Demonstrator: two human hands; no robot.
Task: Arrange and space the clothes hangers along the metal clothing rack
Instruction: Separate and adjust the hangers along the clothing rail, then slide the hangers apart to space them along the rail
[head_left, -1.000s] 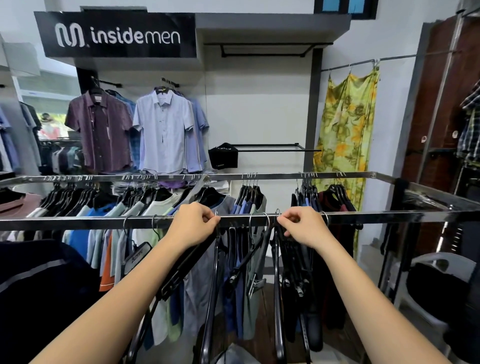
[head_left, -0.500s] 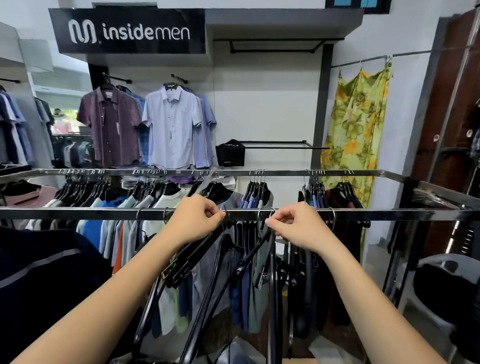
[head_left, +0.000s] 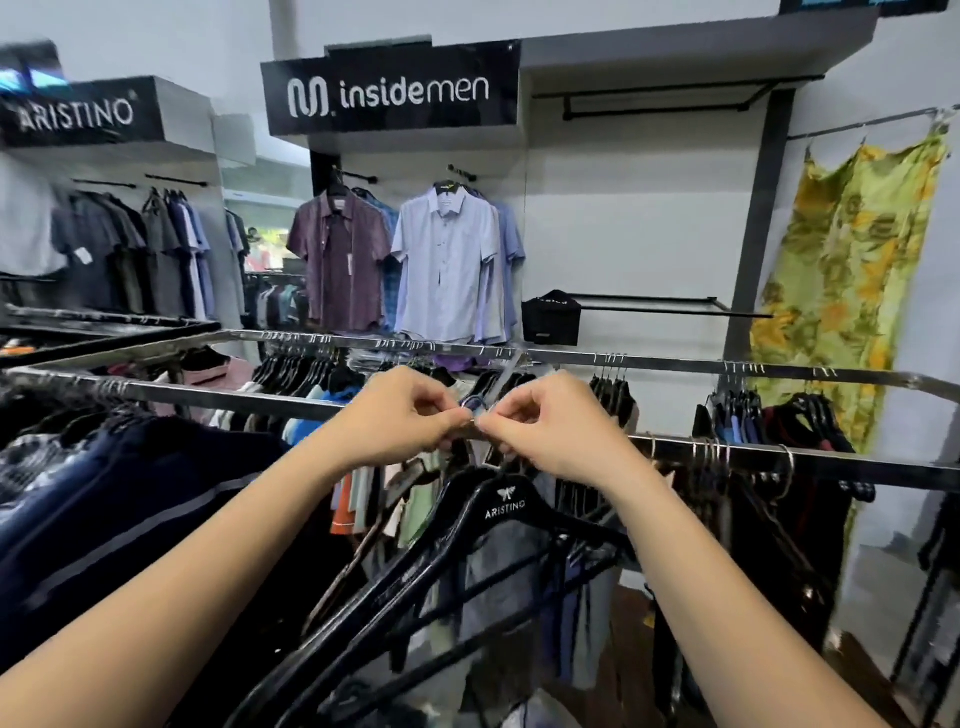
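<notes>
A metal clothing rack (head_left: 810, 460) runs across the view at chest height. My left hand (head_left: 400, 415) and my right hand (head_left: 550, 421) meet at the near rail, fingertips pinched together on the metal hook of a hanger. Below them hangs a black hanger (head_left: 498, 506) marked ARISTINO, swung up at a slant with a grey garment under it. More black empty hangers (head_left: 363, 613) slope down to the lower left. A bunch of hanger hooks (head_left: 714, 454) sits on the rail right of my hands.
Dark blue garments (head_left: 119, 509) hang on the rail at left. The far rail (head_left: 675, 364) carries several hanger groups and shirts. Two shirts (head_left: 447, 265) hang on the wall under a sign, and a yellow floral dress (head_left: 841, 291) hangs at right.
My hands have come together on one hook from about a shoulder's width apart. The view has swung left, and the ARISTINO hanger has swung up toward me.
</notes>
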